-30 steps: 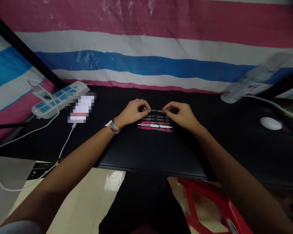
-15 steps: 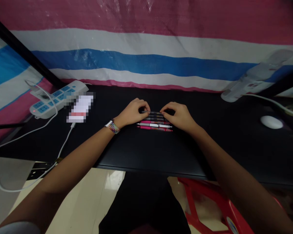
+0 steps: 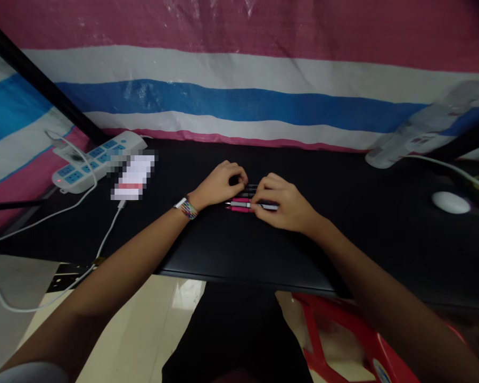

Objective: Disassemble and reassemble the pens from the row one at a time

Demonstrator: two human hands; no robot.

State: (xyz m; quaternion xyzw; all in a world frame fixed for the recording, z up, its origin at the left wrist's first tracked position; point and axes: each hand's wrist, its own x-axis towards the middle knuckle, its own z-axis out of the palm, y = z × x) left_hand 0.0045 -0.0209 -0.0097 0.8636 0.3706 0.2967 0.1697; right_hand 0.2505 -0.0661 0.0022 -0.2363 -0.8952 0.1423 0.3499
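shifted nearer, the right hand [image 3: 284, 206] bends its fingers over the pink pens [image 3: 239, 209] and white pen [image 3: 240, 204] on the black table [image 3: 231, 250], grip unclear. probably light, stiff and slick, they should pinch best mid-barrel, though their right parts are partly hidden. beyond, the left hand [image 3: 220, 183] curls by the dark pens [image 3: 245, 194], hold indiscernible

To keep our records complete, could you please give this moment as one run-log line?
left hand: at left ends of dark pens | right hand: fingers over white pen, grip unclear | white pen: between pink-gripped pens
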